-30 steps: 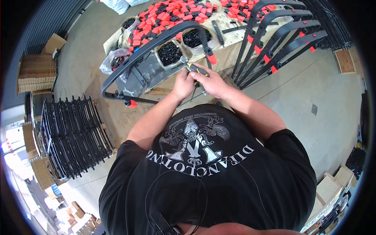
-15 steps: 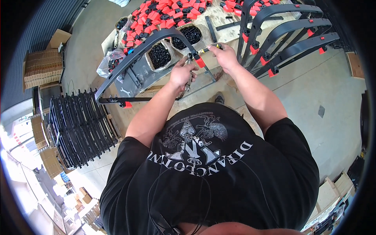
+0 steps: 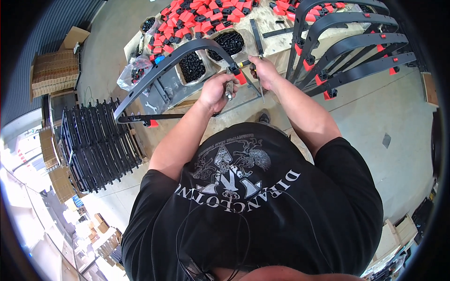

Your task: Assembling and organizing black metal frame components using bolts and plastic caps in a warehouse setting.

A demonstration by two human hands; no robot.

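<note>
A curved black frame [image 3: 169, 61] with red end pieces arches over the work surface in front of me. Close to its right end, by a red end piece [image 3: 241, 77], my left hand [image 3: 215, 92] is closed round a silvery metal tool [image 3: 229, 89] whose exact kind I cannot make out. Just right of that end, my right hand [image 3: 266, 73] has its fingers curled round a tool with a black-and-yellow handle [image 3: 243, 63]. A thin pointed strip [image 3: 262, 92] shows below this hand; whether it belongs to the tool I cannot tell.
Beyond the frame lie open bags of small black parts [image 3: 192, 67] and a heap of red-and-black pieces [image 3: 199, 18]. A spanner [image 3: 151, 107] lies at left. More curved frames [image 3: 347, 51] stand at right; black bars [image 3: 98, 145] are stacked at left.
My right hand has turned and come slightly down, its tool's handle now mostly covered. My left hand has closed more over the metal tool, which shows less.
</note>
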